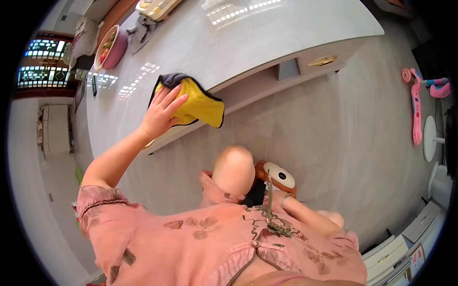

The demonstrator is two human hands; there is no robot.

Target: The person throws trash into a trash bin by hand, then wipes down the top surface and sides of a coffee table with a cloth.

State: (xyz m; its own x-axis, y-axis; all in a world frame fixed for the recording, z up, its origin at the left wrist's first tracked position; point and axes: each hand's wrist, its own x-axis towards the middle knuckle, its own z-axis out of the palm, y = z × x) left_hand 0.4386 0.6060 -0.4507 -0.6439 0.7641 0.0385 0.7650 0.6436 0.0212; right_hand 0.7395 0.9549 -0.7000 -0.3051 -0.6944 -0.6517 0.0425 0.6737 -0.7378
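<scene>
My left hand (164, 112) lies on a yellow cloth (202, 105) with a dark edge and a grey reverse side. Its fingers are spread over the cloth, at the near edge of a glossy grey table (229, 47). Part of the cloth hangs past that edge. Down by my knees is my right hand (275, 196), below a wrist with a bracelet. Its fingers are mostly hidden, so what it holds, if anything, cannot be made out. A brown and white round-eyed object (281, 177) is just beyond it.
On the table stand a pink basin (114, 50) with red and green items, a grey rag (142, 32), a pale tray (156, 8) and a dark phone-like object (94, 86). An open shelf and a drawer (329, 58) are under the tabletop. A pink scooter (416, 107) is at the right.
</scene>
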